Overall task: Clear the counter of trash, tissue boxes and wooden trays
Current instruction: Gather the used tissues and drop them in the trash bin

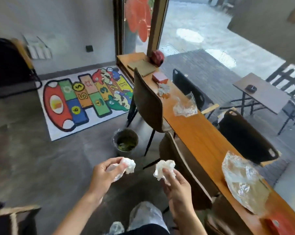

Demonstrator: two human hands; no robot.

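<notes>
My left hand (104,172) grips a crumpled white tissue (129,165) together with a bit of clear wrap. My right hand (175,185) pinches a second crumpled tissue (164,167). Both hands hover over the floor, left of the long wooden counter (199,134). On the counter lie a clear plastic wrapper (240,180) near me, another clear wrapper (185,106) further along, a crumpled tissue (163,89), a red tissue box (159,77) and a flat wooden tray (140,67) at the far end. A red box corner (277,224) shows at the near edge.
A round bin (126,139) with green scraps stands on the floor ahead of my hands. Two dark chairs (147,102) are tucked at the counter's left side. A colourful hopscotch mat (85,97) lies beyond. A dark red ornament (157,57) sits by the window.
</notes>
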